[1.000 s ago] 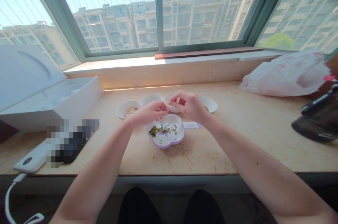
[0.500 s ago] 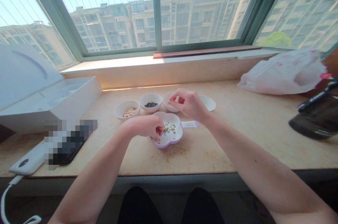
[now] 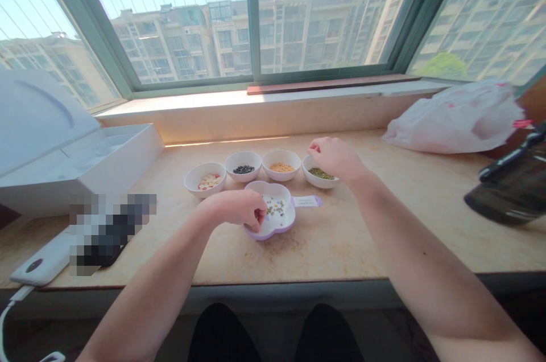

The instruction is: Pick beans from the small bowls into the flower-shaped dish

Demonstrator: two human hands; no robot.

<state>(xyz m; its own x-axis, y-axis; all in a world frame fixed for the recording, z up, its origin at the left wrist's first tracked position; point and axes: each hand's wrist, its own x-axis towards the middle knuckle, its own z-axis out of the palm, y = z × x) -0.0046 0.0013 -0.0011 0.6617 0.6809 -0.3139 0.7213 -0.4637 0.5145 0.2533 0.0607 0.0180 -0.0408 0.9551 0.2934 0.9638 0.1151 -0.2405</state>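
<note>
A white flower-shaped dish with a purple rim (image 3: pixel 281 224) holds mixed small beans on the stone counter. My left hand (image 3: pixel 237 208) rests at its left side, fingers curled in a pinch down among the beans. Behind it stands a row of small white bowls: one with pale and red pieces (image 3: pixel 205 179), one with black beans (image 3: pixel 243 166), one with yellow grains (image 3: pixel 281 164), one with green beans (image 3: pixel 318 175). My right hand (image 3: pixel 335 158) hovers over the green-bean bowl, fingertips pinched together; what they hold is too small to make out.
An open white box (image 3: pixel 77 163) sits at the left, with a white power bank (image 3: pixel 38 262) and a blurred dark device in front of it. A white plastic bag (image 3: pixel 456 117) and a dark appliance (image 3: pixel 507 191) lie at the right. The counter edge (image 3: pixel 273 282) runs near my knees.
My left hand dropped from above the dish into its left side. My right hand moved right, from the yellow-grain bowl to over the green-bean bowl.
</note>
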